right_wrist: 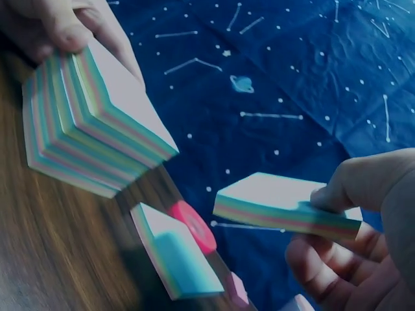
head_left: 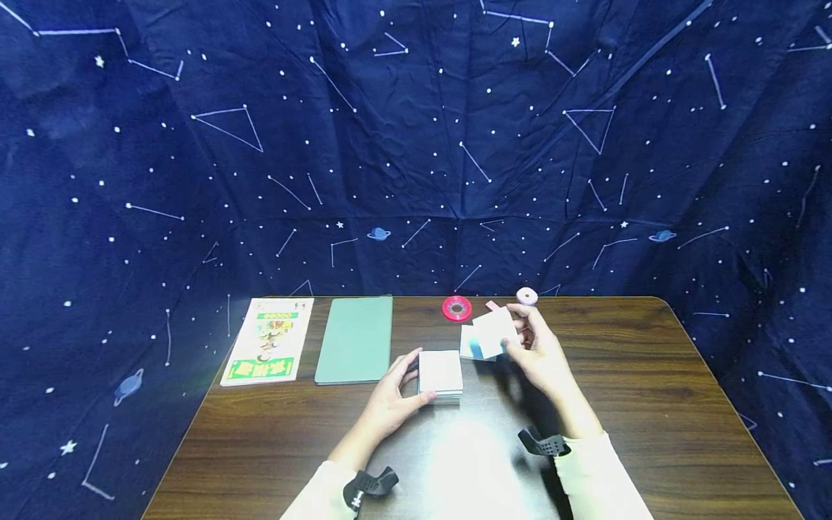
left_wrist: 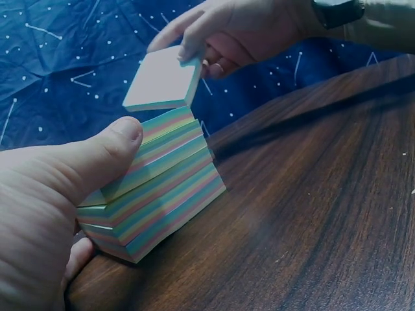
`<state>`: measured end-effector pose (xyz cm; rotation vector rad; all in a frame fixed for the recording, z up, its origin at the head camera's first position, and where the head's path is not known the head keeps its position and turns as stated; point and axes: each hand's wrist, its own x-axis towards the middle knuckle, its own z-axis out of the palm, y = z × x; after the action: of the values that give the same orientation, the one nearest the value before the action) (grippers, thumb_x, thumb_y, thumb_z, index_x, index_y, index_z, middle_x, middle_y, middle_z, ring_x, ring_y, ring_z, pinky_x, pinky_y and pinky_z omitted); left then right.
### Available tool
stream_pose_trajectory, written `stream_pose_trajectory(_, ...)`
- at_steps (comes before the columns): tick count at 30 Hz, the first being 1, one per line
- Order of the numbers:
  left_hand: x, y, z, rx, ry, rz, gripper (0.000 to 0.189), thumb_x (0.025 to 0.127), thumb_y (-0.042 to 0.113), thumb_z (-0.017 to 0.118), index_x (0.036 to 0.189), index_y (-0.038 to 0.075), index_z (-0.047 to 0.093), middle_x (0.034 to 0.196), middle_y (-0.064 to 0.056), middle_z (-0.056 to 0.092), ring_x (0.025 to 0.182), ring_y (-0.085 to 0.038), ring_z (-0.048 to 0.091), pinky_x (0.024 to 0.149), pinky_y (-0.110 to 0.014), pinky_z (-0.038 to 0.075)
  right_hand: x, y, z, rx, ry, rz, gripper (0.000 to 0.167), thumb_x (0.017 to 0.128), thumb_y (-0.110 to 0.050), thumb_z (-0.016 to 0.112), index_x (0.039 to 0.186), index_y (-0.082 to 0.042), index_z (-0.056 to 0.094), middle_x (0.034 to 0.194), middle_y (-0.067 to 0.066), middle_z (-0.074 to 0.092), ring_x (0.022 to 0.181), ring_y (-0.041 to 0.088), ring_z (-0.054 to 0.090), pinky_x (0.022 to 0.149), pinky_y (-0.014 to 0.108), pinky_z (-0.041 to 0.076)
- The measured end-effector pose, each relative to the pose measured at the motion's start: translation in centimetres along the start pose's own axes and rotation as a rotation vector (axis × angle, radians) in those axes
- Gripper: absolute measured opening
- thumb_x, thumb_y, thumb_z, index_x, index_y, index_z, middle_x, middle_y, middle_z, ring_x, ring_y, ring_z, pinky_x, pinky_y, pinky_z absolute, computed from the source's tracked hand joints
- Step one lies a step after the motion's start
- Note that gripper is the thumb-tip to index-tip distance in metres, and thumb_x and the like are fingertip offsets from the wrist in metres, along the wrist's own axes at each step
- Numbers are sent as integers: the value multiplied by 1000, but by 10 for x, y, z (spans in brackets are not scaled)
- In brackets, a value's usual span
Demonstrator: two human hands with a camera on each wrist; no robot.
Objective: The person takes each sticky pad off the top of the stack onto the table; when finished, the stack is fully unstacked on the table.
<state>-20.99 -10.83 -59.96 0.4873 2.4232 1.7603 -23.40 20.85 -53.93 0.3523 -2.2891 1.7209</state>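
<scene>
Head view: what does the left hand (head_left: 390,401) have hold of?

A stack of sticky-note pads (head_left: 440,372), at the lower centre of the frame. Its grip is spread to the width of the stack, thumb along the near edge and fingers on the left side.

And the right hand (head_left: 539,354)?

Right of centre, pinching a single sticky-note pad (head_left: 495,332) at its right edge. From the right wrist, that grip looks narrow, just the pad's thickness: thumb on the white top face, fingers underneath. The pad is raised, its striped side showing at the right of that frame.

Is anything below it?

Another sticky-note pad (right_wrist: 181,256) lies on the wooden surface (head_left: 650,404), at the lower centre of the right wrist's frame, apart from the raised one. In the head view the raised pad partly covers it.

How does the stack look up close?

Left wrist shows pastel stripes of pink, yellow and blue-green, its layers slightly out of line.

What else is around?

Along the back edge, a red tape roll (head_left: 457,308) and a small pale roll (head_left: 527,296); towards the left, a green notebook (head_left: 354,339) and a colourful booklet (head_left: 268,343).
</scene>
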Motion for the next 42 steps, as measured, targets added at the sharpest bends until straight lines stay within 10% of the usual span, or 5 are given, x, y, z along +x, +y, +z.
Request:
stream_pose_trajectory(10, 1, 0, 1, -6, 3, 4, 90, 92, 21, 90, 167, 9, 42, 160, -11, 53, 148, -35, 59, 129, -38, 48, 1, 8, -24, -42, 96, 214, 58, 94, 10, 67, 149, -2, 53, 115, 33, 70, 65, 4, 63, 58, 32, 69)
stream_pose_trajectory(19, 0, 0, 0, -16, -6, 0, 91, 92, 25, 90, 167, 9, 42, 160, -10, 53, 149, -35, 58, 130, -38, 47, -2, 17, -40, -206, 137, 313, 59, 95, 5, 68, 152, -3, 51, 118, 31, 69, 67, 2, 62, 59, 23, 66)
stream_pose_trajectory(34, 0, 0, 0, -31, 2, 16, 91, 91, 23, 90, 167, 8, 42, 159, -12, 53, 148, -36, 58, 130, -39, 47, -4, 38, -35, -317, 114, 371, 63, 91, -1, 72, 151, -3, 52, 115, 31, 74, 61, 7, 64, 45, 23, 55)
stream_pose_trajectory(42, 2, -1, 0, -34, -5, 25, 92, 91, 21, 91, 167, 6, 41, 160, -13, 52, 151, -34, 56, 130, -35, 47, -6, 51, -34, -474, 145, 333, 62, 89, -6, 77, 147, -1, 58, 112, 27, 71, 69, 22, 69, 58, 26, 57)
